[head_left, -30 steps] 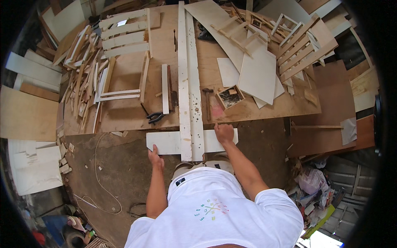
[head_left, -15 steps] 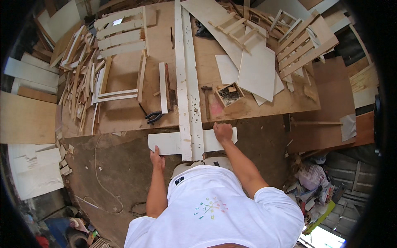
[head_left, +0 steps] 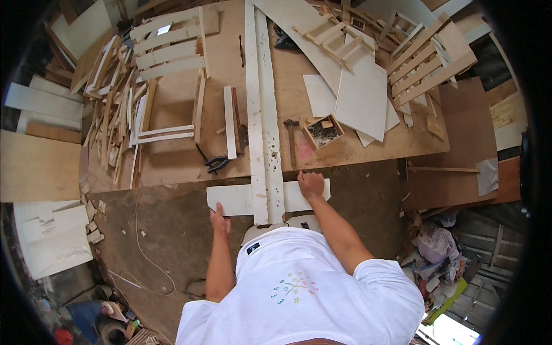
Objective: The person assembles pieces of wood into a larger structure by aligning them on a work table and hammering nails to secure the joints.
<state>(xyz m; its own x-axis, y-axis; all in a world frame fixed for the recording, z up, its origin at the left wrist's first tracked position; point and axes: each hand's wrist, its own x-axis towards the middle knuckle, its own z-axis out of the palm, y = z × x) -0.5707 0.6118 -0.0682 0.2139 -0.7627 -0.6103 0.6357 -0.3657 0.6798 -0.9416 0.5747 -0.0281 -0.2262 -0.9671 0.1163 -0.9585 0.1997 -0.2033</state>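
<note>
A short white board (head_left: 230,199) with cut corners lies crosswise beneath the near end of a long white beam (head_left: 260,144), which is dotted with dark holes. My left hand (head_left: 219,221) grips the board's near left corner, thumb on its top face and fingers mostly hidden underneath. Near the right end, my right hand (head_left: 311,185) is closed over the board, its knuckles by the far edge. What its fingertips press on is hidden. The beam runs away from me across the wooden table (head_left: 172,164) and juts past its near edge.
On the table are a hammer (head_left: 291,144), a box of nails (head_left: 322,132), pliers (head_left: 217,164) and a narrow white strip (head_left: 230,123). Slatted frames (head_left: 169,52), wood scraps (head_left: 118,109) and white panels (head_left: 362,100) lie farther out. A cord (head_left: 138,230) trails over the floor.
The whole view has shifted slightly. Both hands keep their hold on the board, and board and beam look unchanged against each other.
</note>
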